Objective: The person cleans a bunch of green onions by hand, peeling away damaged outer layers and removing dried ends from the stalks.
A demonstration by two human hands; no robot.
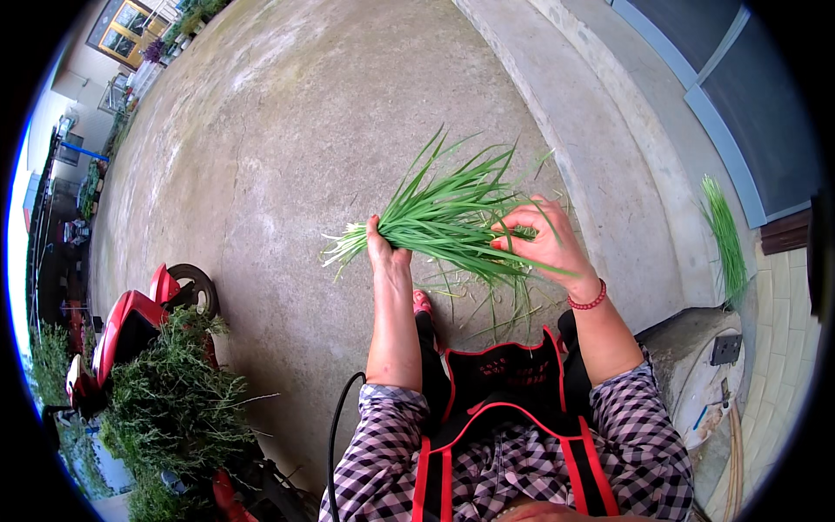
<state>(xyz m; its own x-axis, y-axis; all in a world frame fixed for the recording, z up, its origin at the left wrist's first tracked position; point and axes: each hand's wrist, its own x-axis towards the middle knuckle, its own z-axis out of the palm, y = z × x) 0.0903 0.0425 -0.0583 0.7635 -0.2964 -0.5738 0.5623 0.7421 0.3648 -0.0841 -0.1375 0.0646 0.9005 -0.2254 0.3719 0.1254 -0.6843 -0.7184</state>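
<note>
A bunch of green chives (450, 209) hangs over the concrete, its pale stem ends pointing left and its long leaves fanning right. My left hand (386, 251) is wrapped around it near the pale ends. At the leaf side, my right hand (548, 238) has thumb and forefinger pinched around some leaves, with a red bead bracelet (587, 297) on the wrist. Loose chive scraps (492, 310) litter the ground below, partly hidden by the bunch and my arm. A black apron with red edging (505, 378) covers my lap.
Another bunch of chives (724, 238) lies on the raised concrete ledge (626, 163) at right. A red motorcycle (124, 326) and a leafy heap of cut branches (176, 398) stand at left. On the right is a stone block (695, 378) with a socket (725, 350).
</note>
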